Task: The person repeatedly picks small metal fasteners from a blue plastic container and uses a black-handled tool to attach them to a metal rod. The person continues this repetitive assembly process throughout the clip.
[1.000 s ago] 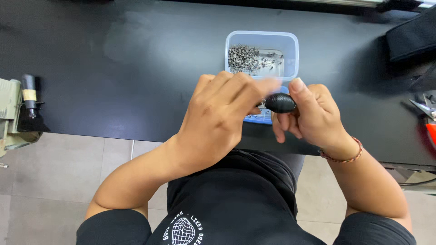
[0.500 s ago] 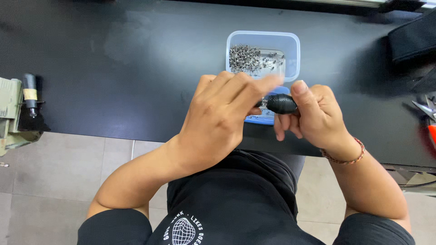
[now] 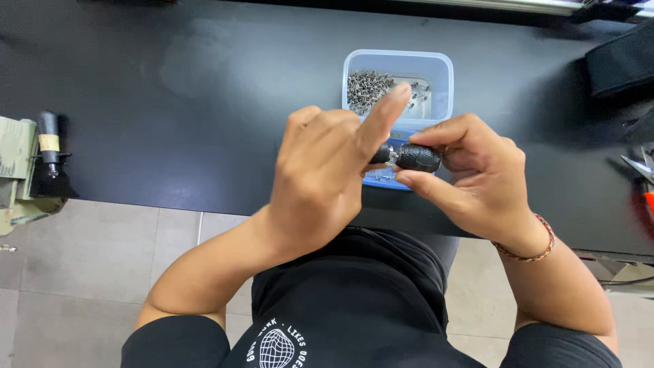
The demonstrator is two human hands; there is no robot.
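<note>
My right hand (image 3: 477,174) grips a small black textured cylinder (image 3: 419,157) between thumb and fingers, held above the near edge of a black table (image 3: 170,102). My left hand (image 3: 327,177) meets the cylinder's left end, where a small silver metal piece (image 3: 392,156) shows; its index finger is raised and points away. What the left fingers pinch is hidden behind the hand. Just behind both hands stands a clear blue plastic box (image 3: 398,68) holding several small silver metal parts (image 3: 368,87).
A beige device with a black cylindrical handle (image 3: 48,143) sits at the left table edge. A black pouch (image 3: 623,65) lies at the far right, with metal pliers and a red-handled tool (image 3: 644,177) at the right edge. Grey floor tiles show below.
My left index finger has lifted off the cylinder and now sticks out straight. Both hands stay in place over the box's near edge.
</note>
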